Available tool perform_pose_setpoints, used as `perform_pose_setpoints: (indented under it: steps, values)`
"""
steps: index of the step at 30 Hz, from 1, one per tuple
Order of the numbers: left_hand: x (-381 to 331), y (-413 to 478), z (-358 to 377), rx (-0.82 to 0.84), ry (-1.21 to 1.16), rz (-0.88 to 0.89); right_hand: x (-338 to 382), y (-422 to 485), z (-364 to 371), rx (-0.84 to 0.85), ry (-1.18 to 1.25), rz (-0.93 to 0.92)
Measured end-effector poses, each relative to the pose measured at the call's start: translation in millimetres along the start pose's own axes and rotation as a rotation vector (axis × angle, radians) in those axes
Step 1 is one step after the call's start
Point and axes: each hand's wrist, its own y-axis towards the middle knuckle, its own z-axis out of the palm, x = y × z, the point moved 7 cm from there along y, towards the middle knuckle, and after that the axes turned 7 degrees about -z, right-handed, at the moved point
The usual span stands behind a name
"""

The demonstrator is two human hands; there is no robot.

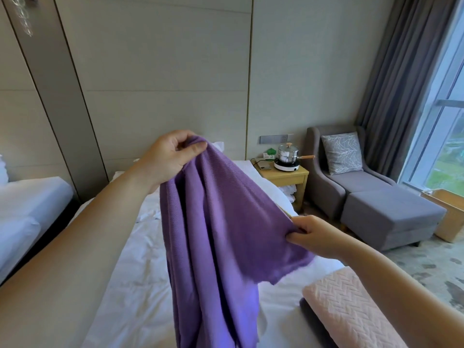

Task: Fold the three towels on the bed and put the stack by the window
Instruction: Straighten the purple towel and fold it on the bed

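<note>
A purple towel hangs unfolded in the air above the white bed. My left hand pinches its top corner, raised high. Lower and to the right, my right hand pinches another edge of the same towel. At the bed's near right corner a folded pink towel lies on top of a dark folded towel, of which only an edge shows.
A wooden bedside table carries a pot on a small cooker. A grey armchair with footstool stands beside the window, with a wooden box under the glass. A second bed is at the left.
</note>
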Motion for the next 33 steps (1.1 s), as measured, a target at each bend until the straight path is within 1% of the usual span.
perform_pose_setpoints:
  steps: [5,8,11,13,17,19,23,27,30,31,33]
  values:
    - [39,-5,-35,-0.101,0.003,-0.111,5,-6,-24,-0.051,0.092,-0.012]
    - [65,-11,-45,-0.099,0.049,-0.142,9,-7,-40,-0.173,0.139,-0.001]
    - [87,-18,-52,-0.101,0.123,-0.158,16,-11,-54,-0.335,0.271,-0.013]
    - [99,-22,-55,-0.118,0.148,-0.170,20,-13,-61,-0.395,0.350,-0.034]
    - [117,-27,-57,-0.132,0.185,-0.237,17,-14,-64,-0.339,0.447,-0.032]
    - [124,-28,-54,-0.119,0.210,-0.277,11,-12,-66,-0.378,0.481,-0.010]
    - [133,-28,-44,-0.065,0.276,-0.333,2,-11,-75,-0.595,0.450,0.017]
    - [138,-28,-36,-0.022,0.316,-0.364,-4,-9,-84,-0.710,0.370,0.002]
    - [142,-30,-32,0.029,0.356,-0.376,-8,-5,-86,-0.688,0.308,0.013]
    - [145,-32,-30,0.058,0.363,-0.385,-9,-3,-84,-0.650,0.272,0.032]
    - [158,-37,-28,0.095,0.417,-0.461,-9,3,-79,-0.554,0.178,0.083]
